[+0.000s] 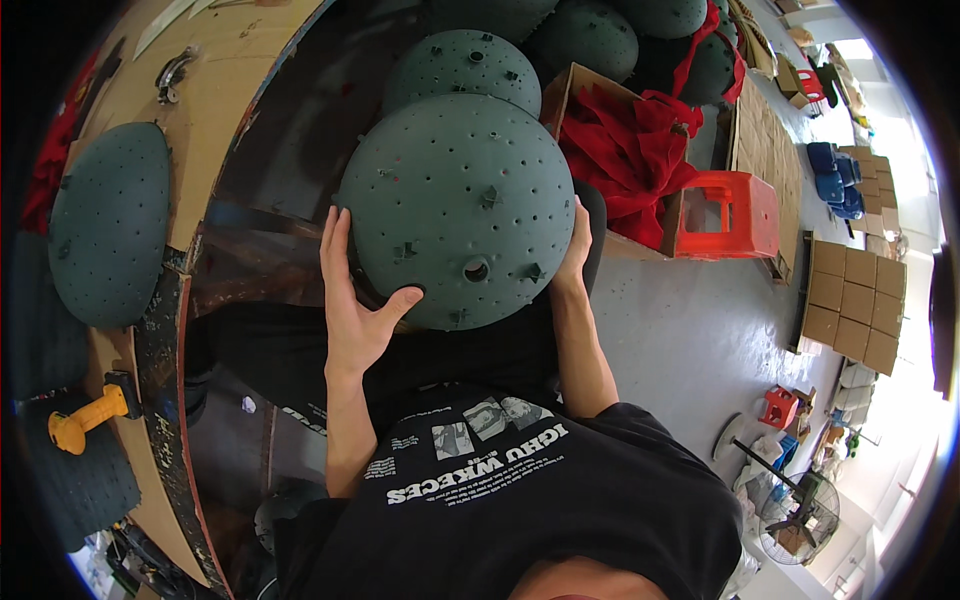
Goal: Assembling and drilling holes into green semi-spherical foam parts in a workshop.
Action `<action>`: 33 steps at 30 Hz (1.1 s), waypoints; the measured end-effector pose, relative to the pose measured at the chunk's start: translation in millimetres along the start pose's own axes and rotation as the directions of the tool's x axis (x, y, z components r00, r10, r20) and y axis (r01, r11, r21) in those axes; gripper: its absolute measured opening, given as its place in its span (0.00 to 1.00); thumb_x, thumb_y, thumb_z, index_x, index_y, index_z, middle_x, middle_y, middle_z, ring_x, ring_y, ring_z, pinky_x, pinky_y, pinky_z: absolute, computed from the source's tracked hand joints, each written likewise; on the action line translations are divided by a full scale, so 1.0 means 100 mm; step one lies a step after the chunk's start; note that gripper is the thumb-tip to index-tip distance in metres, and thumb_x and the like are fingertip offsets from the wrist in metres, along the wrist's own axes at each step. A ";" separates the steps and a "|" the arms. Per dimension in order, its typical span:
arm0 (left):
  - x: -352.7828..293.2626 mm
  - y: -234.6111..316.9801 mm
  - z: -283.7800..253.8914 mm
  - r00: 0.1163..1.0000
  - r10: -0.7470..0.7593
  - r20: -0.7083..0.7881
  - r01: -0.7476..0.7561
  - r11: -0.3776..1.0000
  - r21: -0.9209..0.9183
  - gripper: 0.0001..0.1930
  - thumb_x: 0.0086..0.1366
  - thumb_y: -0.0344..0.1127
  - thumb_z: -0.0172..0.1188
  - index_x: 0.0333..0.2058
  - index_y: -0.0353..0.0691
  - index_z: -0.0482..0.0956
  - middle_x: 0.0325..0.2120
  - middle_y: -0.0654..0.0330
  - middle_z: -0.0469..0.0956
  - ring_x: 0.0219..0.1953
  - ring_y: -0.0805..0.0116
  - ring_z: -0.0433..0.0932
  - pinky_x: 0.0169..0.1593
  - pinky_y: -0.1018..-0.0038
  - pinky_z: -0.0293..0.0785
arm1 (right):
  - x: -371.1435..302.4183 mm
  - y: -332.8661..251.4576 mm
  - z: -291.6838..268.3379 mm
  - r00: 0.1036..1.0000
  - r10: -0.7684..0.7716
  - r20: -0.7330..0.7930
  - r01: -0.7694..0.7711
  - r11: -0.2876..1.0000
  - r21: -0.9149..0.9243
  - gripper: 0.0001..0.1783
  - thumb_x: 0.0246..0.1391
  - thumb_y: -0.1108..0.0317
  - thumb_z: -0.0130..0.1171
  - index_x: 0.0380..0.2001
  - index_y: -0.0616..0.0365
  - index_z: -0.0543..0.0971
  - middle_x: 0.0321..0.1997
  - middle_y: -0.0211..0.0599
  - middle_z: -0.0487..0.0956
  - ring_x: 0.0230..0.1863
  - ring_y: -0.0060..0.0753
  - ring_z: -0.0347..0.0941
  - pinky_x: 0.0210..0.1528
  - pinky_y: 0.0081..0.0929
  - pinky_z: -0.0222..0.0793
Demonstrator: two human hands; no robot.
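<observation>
A large dark green dome-shaped shell (450, 215) is between my hands, in front of my torso. Small holes dot its curved face, with several short raised pegs and one larger round hole near the lower edge. My left hand (358, 325) grips its left side, fingers along the edge and thumb at the lower rim. On the opposite side, my right hand (574, 252) presses against the edge; some of its fingers are hidden behind the shell. A similar dome (435, 70) lies just beyond, partly covered by the held one.
On the wooden bench (215, 85) at left are another green shell (110, 225) and a yellow cordless power tool (92, 415). A carton of red cloth (625, 150) and a red plastic stool (735, 215) stand right. Farther right are stacked cartons (855, 300) and a fan (800, 510).
</observation>
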State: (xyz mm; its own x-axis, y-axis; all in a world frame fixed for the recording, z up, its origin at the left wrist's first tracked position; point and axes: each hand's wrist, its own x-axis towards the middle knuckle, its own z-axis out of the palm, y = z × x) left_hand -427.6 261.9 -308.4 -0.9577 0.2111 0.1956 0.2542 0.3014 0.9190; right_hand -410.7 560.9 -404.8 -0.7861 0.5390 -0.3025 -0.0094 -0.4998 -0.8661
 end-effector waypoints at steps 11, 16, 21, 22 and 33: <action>0.01 0.04 0.02 1.000 -0.006 -0.003 0.006 0.999 -0.032 0.54 0.49 0.42 0.75 0.70 0.36 0.52 0.71 0.45 0.48 0.73 0.49 0.50 0.71 0.56 0.49 | -0.03 -0.09 0.13 0.996 0.064 0.059 -0.070 0.993 0.091 0.25 0.70 0.51 0.44 0.38 0.61 0.80 0.31 0.29 0.80 0.30 0.22 0.75 0.35 0.23 0.71; -0.02 0.09 0.05 0.999 -0.010 -0.034 0.007 0.997 -0.082 0.55 0.48 0.43 0.75 0.70 0.36 0.52 0.72 0.46 0.48 0.73 0.49 0.50 0.72 0.56 0.48 | 0.00 0.02 -0.10 0.988 0.114 0.106 -0.115 0.993 0.012 0.26 0.70 0.49 0.42 0.47 0.60 0.79 0.43 0.32 0.82 0.43 0.26 0.77 0.49 0.25 0.71; 0.00 0.16 0.03 0.999 0.043 -0.020 -0.044 0.998 -0.044 0.53 0.48 0.43 0.75 0.69 0.36 0.54 0.72 0.45 0.48 0.73 0.48 0.50 0.72 0.55 0.49 | 0.03 0.08 -0.16 0.993 0.091 0.081 -0.095 0.994 0.048 0.23 0.69 0.49 0.44 0.47 0.56 0.78 0.42 0.29 0.80 0.43 0.25 0.76 0.49 0.25 0.71; 0.01 0.19 0.04 0.998 0.059 -0.018 -0.060 0.997 -0.039 0.52 0.48 0.42 0.75 0.68 0.36 0.56 0.72 0.45 0.49 0.72 0.48 0.51 0.71 0.55 0.49 | 0.02 0.05 -0.16 0.991 0.110 0.074 -0.117 0.987 0.110 0.22 0.69 0.49 0.44 0.47 0.56 0.78 0.42 0.29 0.80 0.43 0.26 0.76 0.49 0.25 0.71; -0.17 -0.20 -0.18 0.998 -0.047 -0.037 0.044 0.995 -0.084 0.13 0.58 0.24 0.65 0.43 0.31 0.80 0.51 0.47 0.78 0.54 0.55 0.76 0.60 0.66 0.68 | 0.22 -0.54 -0.11 0.997 -0.014 0.079 -0.024 0.887 0.462 0.26 0.68 0.50 0.42 0.54 0.59 0.74 0.53 0.40 0.79 0.53 0.37 0.75 0.55 0.36 0.72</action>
State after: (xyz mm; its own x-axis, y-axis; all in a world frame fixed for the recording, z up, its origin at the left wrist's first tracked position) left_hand -419.3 235.3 -323.7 -0.9730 0.1621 0.1646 0.1996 0.2312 0.9522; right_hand -420.7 607.1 -369.3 -0.8321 0.4907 -0.2583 -0.2748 -0.7694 -0.5767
